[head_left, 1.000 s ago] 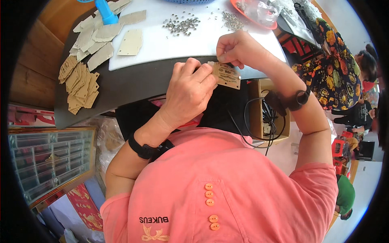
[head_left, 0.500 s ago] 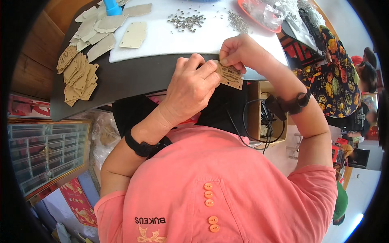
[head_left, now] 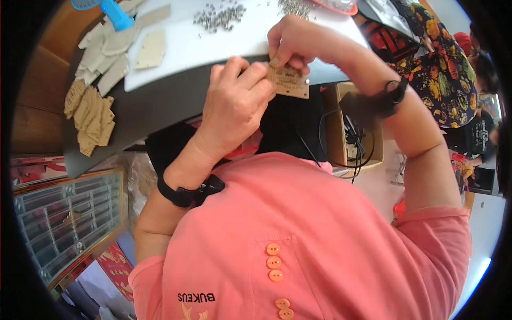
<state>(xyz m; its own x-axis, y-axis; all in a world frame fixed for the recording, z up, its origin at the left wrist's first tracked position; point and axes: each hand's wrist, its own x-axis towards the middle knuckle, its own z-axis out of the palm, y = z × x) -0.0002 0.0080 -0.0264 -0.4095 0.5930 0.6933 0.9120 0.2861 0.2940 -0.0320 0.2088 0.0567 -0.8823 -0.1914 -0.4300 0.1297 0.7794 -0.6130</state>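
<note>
Bright, fairly even light fills the room, with a glaring white strip of light [head_left: 480, 281] at the lower right. The white mat [head_left: 181, 45] looks nearly washed out, while the dark lap [head_left: 290, 128] loses its detail. Blur softens the right wristband [head_left: 369, 109] and the card's [head_left: 290, 85] print. The table's [head_left: 160, 104] edge bows; the corners go black.

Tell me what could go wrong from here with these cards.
The brown card, held by the left hand with the right hand at its upper edge, appears to overhang the table's front edge, so it could drop if the grip loosens. The loose metal pieces might scatter if bumped. The pile of brown cards sits near the table's left edge and could slide off.
</note>
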